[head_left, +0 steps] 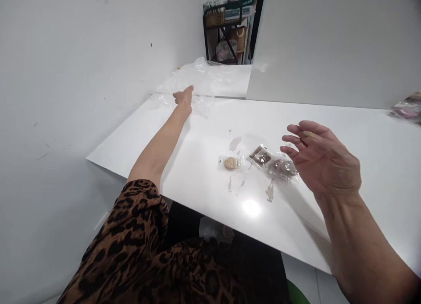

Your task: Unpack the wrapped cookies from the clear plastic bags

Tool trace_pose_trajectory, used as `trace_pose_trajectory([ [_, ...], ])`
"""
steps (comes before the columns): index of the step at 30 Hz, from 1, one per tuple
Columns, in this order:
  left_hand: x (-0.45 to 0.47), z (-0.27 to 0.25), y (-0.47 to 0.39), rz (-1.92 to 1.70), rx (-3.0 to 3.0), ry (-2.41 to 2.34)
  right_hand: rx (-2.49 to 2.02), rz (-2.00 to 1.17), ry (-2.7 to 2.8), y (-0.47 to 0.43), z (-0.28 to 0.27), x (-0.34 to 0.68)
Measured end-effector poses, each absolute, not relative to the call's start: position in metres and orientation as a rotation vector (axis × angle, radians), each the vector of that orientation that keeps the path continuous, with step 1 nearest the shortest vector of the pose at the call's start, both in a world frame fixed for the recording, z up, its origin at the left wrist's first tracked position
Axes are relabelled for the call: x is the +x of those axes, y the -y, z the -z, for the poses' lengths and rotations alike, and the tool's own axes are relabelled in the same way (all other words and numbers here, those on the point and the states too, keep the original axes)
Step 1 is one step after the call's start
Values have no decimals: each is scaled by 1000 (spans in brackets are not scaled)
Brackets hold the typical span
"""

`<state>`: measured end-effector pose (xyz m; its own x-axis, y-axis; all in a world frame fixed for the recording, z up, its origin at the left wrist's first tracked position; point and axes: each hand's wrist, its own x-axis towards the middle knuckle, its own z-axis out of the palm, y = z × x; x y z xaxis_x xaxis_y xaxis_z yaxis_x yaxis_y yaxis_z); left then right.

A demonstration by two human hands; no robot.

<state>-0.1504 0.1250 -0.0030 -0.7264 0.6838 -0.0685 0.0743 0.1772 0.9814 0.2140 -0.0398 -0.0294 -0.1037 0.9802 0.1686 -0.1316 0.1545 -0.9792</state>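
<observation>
My left hand (184, 99) reaches far out over a crumpled clear plastic bag (201, 69) by the wall. Its visible fingers are apart, and it touches or hovers just above the film; I cannot tell which. My right hand (324, 161) is raised over the table, palm turned inward, fingers loosely spread with nothing in them. Just left of it, small clear wrappers with round dark pieces (284, 167) lie partly hidden behind its fingers. Beside these is a square packet with dark contents (260, 156). Further left lies a wrapped tan, biscuit-like piece (231, 163).
The white table (197, 164) has several greyish worn patches around the packets. A white wall stands at the left, and a pale upright panel (329, 45) runs along the back. Another shiny packet (408, 109) sits at the far right. Behind is a black rack (222, 28) with boxes.
</observation>
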Motion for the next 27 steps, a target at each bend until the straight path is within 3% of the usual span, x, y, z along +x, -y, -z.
trace_pose_trajectory([
  [4,-122,37,-85,-1251,1262,-2256,-984,-1185,1329,37,34,214],
  [10,-60,60,-30,-406,1997,-1942,-1097,-1043,1280,28,43,213],
  [17,-27,39,7,-184,2180,-1844,-1551,-713,1971,10,45,253],
  [23,-26,25,49,95,2169,-1778,-1787,-779,2307,11,38,263],
  [27,-25,27,60,3,2085,-1750,-1806,-912,2288,11,39,256],
])
